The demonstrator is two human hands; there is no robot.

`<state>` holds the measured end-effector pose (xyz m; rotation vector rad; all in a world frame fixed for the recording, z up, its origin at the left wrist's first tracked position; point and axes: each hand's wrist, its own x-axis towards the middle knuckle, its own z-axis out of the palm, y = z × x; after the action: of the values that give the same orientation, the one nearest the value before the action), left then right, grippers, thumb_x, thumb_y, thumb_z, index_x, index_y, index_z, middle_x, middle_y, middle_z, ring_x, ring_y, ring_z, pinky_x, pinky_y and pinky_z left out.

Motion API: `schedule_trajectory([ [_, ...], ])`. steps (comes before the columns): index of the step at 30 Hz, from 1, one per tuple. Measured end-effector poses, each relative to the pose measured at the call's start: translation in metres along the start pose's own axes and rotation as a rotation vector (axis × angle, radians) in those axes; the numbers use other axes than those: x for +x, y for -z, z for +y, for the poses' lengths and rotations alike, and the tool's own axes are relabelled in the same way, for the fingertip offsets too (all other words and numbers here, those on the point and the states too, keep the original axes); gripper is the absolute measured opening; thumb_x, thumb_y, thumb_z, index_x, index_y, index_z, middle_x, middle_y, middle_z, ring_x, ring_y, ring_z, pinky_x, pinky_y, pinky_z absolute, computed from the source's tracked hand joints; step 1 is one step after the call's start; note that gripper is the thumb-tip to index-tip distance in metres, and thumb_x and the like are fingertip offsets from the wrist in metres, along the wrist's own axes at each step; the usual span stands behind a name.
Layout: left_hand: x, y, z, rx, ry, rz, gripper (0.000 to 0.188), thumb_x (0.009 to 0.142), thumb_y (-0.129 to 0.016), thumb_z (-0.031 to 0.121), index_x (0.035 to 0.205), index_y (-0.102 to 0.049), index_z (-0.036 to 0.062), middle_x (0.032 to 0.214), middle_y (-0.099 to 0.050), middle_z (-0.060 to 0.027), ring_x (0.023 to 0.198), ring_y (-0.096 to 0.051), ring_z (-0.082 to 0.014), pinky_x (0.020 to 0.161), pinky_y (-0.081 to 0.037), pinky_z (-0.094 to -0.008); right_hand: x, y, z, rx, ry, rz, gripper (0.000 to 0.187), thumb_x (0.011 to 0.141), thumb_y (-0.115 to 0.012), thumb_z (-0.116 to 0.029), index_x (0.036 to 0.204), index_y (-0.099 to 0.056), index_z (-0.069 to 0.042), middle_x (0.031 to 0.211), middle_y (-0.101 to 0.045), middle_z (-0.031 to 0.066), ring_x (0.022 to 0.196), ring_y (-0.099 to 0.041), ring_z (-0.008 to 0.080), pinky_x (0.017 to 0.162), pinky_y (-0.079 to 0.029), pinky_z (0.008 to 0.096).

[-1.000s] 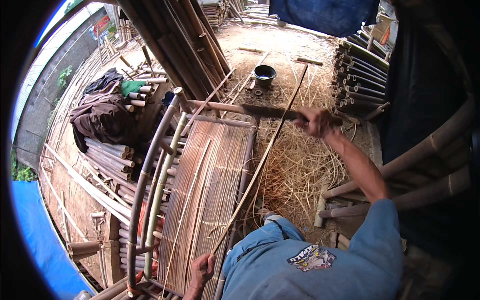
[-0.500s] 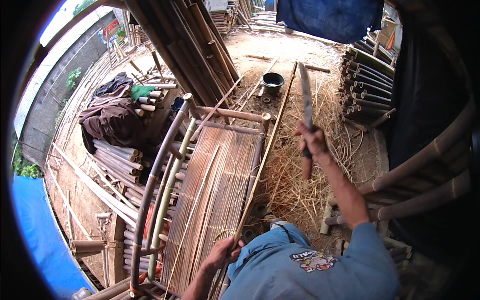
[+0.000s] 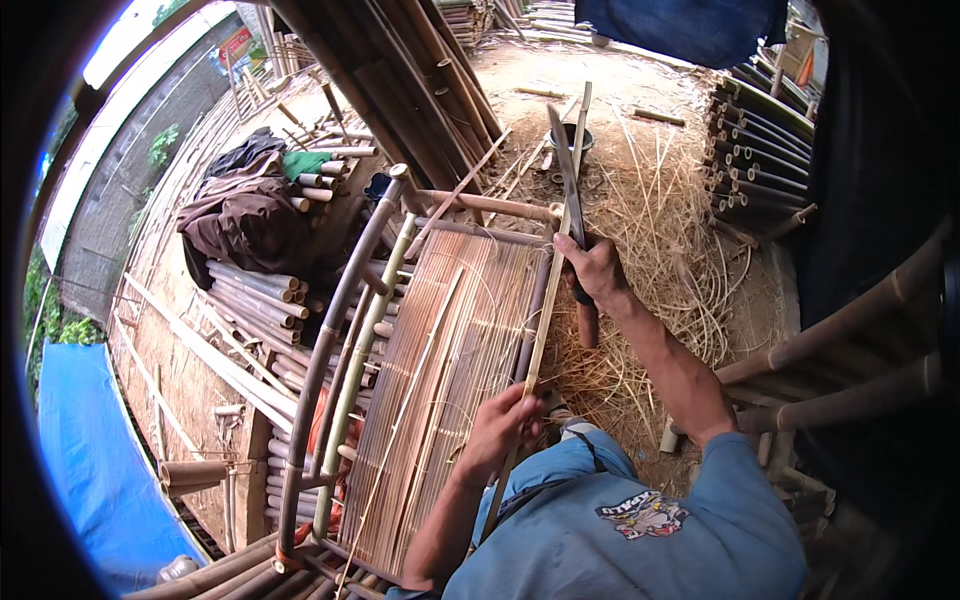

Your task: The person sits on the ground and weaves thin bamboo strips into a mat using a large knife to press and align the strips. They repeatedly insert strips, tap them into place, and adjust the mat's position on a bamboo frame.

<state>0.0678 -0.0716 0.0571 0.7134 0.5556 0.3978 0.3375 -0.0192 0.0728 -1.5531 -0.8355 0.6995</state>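
Observation:
My left hand (image 3: 503, 422) is closed around a long, thin bamboo strip (image 3: 543, 322), which slants up and away, its lower end running down beside my body. My right hand (image 3: 597, 270) grips a machete (image 3: 564, 155) by its dark handle, with the blade pointing up and away. The blade lies against or just over the strip near its far part; exact contact is hard to tell. Fingers of the right hand are close to the strip too. To the left of both hands stands a bamboo bench frame (image 3: 345, 325) with a surface of thin slats (image 3: 440, 345).
Shavings (image 3: 650, 290) litter the ground beyond my right hand. Behind the blade sits a black bucket (image 3: 585, 140), partly hidden. Stacked bamboo poles (image 3: 755, 160) stand at right, more poles (image 3: 255, 305) at left under dark cloth (image 3: 245, 215). Upright poles (image 3: 400, 90) lean at the back.
My right hand has brought the machete left and nearer, from beside the strip to against or over it. The left hand is farther up and right, with more strip behind it.

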Motion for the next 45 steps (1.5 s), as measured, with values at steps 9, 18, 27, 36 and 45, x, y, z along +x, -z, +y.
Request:
schedule_trajectory([
  [9,0.043,0.032,0.02,0.544,-0.133,0.339,0.028,0.094,-0.062,0.023,0.109,-0.064,0.0001,0.075,-0.057,0.0038,0.053,-0.041,-0.0005,0.045,-0.03,-0.0182,-0.066,-0.008,0.027,-0.837,0.704,-0.231,0.058,0.094,-0.04,-0.063,0.078,-0.051,-0.008,0.06,-0.052,0.005,0.048,-0.055,0.0187,0.043,-0.049,0.0352],
  [18,-0.008,-0.002,-0.003,0.668,-0.26,0.384,0.029,0.096,-0.059,0.023,0.102,-0.063,-0.0047,0.075,-0.057,0.0023,0.07,-0.05,-0.0054,0.059,-0.041,-0.0227,0.002,0.029,0.051,-0.853,0.571,0.002,0.059,0.095,-0.029,-0.066,0.072,-0.045,-0.014,0.048,-0.04,-0.0031,0.035,-0.035,0.0068,0.028,-0.031,0.0254],
  [27,-0.097,0.027,-0.03,0.855,-0.072,0.347,0.017,0.096,-0.056,0.01,0.103,-0.066,-0.0013,0.066,-0.053,-0.0018,0.063,-0.049,-0.0052,0.056,-0.043,-0.0228,0.066,0.119,0.068,-1.334,0.869,0.318,0.052,0.099,-0.03,-0.056,0.083,-0.05,-0.01,0.054,-0.04,-0.0026,0.04,-0.034,0.0062,0.029,-0.029,0.0251],
  [36,-0.114,0.052,-0.032,0.951,-0.182,0.431,0.016,0.092,-0.059,0.005,0.103,-0.066,-0.0043,0.065,-0.057,-0.0073,0.062,-0.054,-0.0075,0.058,-0.046,-0.024,0.038,0.089,0.031,-0.954,0.849,-0.199,0.057,0.098,-0.025,-0.06,0.072,-0.047,-0.015,0.052,-0.044,-0.0007,0.038,-0.038,0.0071,0.029,-0.032,0.0283],
  [45,-0.065,0.041,0.02,0.379,0.106,0.28,0.035,0.099,-0.051,0.032,0.119,-0.058,0.0034,0.063,-0.053,0.0036,0.046,-0.041,-0.0022,0.041,-0.029,-0.0181,-0.002,0.07,0.0,-0.633,0.31,0.023,0.061,0.095,-0.03,-0.066,0.082,-0.055,-0.012,0.055,-0.044,-0.0013,0.04,-0.036,0.0085,0.031,-0.028,0.0278],
])
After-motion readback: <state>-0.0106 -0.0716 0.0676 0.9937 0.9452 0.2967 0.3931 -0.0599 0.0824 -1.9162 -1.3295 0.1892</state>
